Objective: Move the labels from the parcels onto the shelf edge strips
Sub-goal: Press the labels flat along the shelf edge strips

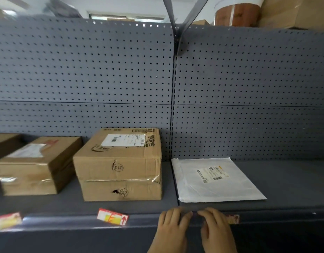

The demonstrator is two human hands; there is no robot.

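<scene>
My left hand (173, 222) and my right hand (216, 225) rest side by side on the grey shelf edge strip (75, 220), fingers pressed flat against it. A red label (233, 218) pokes out from under my right hand on the strip. Another red, white and yellow label (113, 216) is stuck on the strip to the left, and a third label (6, 220) sits at the far left. On the shelf behind stand a cardboard box marked 013 (119, 167), a lower cardboard box (37, 166) and a flat white mailer bag (216, 179).
A grey perforated back panel (248, 79) rises behind the shelf, split by a slotted upright (173, 106). A further brown box (2, 143) shows at the far left edge. Above the panel stand a brown tape roll (236, 14) and cartons.
</scene>
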